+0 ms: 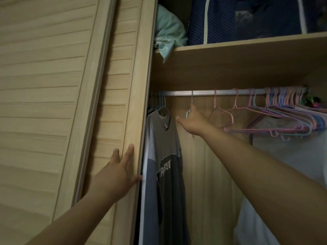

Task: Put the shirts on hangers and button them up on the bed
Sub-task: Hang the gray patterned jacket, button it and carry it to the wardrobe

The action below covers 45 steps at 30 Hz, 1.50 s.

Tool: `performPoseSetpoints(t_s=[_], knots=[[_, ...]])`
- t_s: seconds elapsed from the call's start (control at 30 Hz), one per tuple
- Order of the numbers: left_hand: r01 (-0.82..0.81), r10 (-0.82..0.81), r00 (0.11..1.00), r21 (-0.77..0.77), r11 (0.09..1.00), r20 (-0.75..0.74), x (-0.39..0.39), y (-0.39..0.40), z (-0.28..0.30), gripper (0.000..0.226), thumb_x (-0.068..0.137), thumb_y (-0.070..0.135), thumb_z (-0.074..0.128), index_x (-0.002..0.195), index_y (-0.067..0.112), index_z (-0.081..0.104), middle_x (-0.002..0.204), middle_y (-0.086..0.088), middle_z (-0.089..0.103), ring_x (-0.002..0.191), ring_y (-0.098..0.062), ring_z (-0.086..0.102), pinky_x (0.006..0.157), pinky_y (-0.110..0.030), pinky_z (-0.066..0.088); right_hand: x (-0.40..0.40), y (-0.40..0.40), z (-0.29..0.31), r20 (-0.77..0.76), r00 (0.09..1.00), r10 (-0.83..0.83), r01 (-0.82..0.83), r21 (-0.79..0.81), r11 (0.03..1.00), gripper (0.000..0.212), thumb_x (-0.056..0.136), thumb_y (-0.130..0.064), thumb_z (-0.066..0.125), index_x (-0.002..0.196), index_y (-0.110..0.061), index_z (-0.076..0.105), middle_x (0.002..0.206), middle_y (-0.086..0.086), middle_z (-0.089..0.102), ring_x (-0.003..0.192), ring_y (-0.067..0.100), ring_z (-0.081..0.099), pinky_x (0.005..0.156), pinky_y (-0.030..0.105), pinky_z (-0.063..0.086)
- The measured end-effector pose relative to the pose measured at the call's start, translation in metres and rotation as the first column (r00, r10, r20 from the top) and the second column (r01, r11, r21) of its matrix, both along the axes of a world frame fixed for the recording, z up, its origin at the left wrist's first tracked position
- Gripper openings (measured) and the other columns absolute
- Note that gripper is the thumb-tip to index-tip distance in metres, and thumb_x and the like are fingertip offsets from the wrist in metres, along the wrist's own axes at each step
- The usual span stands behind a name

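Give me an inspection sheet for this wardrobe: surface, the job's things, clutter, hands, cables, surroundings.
Surface: no bed in view; wooden shelf above the rail.
Job's things: blue hanger on the rail, bunch of pastel hangers at right; grey T-shirt hangs at left.
Clutter: mint cloth and navy storage bag on the shelf.
Hands: left hand flat on the sliding door edge; right hand has its grip on the blue hanger.
Cables: nothing seen.
Surroundings: dim wardrobe interior.
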<state>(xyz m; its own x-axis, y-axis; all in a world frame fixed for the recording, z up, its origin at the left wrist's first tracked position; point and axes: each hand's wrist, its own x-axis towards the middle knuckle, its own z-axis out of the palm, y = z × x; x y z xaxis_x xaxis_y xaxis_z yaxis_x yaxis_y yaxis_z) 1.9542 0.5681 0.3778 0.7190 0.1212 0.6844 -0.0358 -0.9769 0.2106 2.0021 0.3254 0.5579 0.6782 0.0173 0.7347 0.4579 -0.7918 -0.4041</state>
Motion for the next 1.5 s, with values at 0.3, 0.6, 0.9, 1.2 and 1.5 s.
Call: performPoseSetpoints(t_s=[0.3,0.6,0.9,1.2,1.5], knots=[[0.023,-0.024,1.0,-0.009,1.0,-0.015,0.003,0.003,-0.001,0.109,0.09,0.068,0.055,0.141,0.048,-0.039,0.17,-0.008,-0.011,0.139,-0.03,0.049,0.105,-0.045,0.047,0.036,0.009,0.014,0.023,0.999,-0.026,0.019,0.27,0.963,0.066,0.09,-0.016,0.058,0.152,-0.012,0.034,0.137,0.016,0.057,0.117,0.038,0.061,0.078,0.034,0.057],[0.039,-0.04,0.999,-0.026,0.999,-0.035,0.001,0.004,0.001,0.107,0.092,0.065,0.057,0.148,0.049,-0.032,0.17,-0.004,-0.013,0.136,-0.029,0.052,0.103,-0.044,0.049,0.035,-0.031,0.009,0.201,0.914,-0.352,0.398,-0.286,0.871,0.03,0.089,0.001,0.055,0.117,-0.001,0.066,0.115,0.02,0.065,0.106,0.037,0.065,0.073,0.034,0.048],[0.041,-0.044,0.998,-0.047,0.998,-0.044,0.0,0.002,0.001,0.108,0.092,0.065,0.058,0.145,0.049,-0.036,0.169,-0.004,-0.015,0.136,-0.027,0.052,0.105,-0.043,0.048,0.047,-0.07,0.022,0.229,0.945,-0.235,0.272,-0.147,0.951,0.061,0.08,0.002,0.072,0.137,-0.014,0.056,0.127,0.015,0.067,0.112,0.037,0.065,0.088,0.043,0.058],[0.048,-0.056,0.996,-0.109,0.993,-0.072,-0.003,0.001,0.005,0.109,0.091,0.062,0.06,0.147,0.051,-0.033,0.169,-0.003,-0.017,0.138,-0.029,0.05,0.105,-0.045,0.049,0.021,-0.06,0.015,0.439,0.87,-0.225,0.264,-0.029,0.964,0.044,0.078,0.016,0.054,0.117,-0.003,0.061,0.109,0.022,0.065,0.099,0.04,0.064,0.069,0.032,0.041],[0.02,-0.04,0.995,-0.222,0.975,-0.087,-0.008,-0.012,0.004,0.101,0.095,0.048,0.064,0.158,0.046,-0.015,0.17,-0.009,-0.009,0.15,-0.039,0.029,0.114,-0.056,0.034,-0.064,-0.091,-0.114,0.523,0.851,-0.051,0.025,0.057,0.998,0.069,0.075,0.014,0.061,0.138,-0.011,0.053,0.121,0.007,0.058,0.101,0.024,0.06,0.079,0.029,0.047]])
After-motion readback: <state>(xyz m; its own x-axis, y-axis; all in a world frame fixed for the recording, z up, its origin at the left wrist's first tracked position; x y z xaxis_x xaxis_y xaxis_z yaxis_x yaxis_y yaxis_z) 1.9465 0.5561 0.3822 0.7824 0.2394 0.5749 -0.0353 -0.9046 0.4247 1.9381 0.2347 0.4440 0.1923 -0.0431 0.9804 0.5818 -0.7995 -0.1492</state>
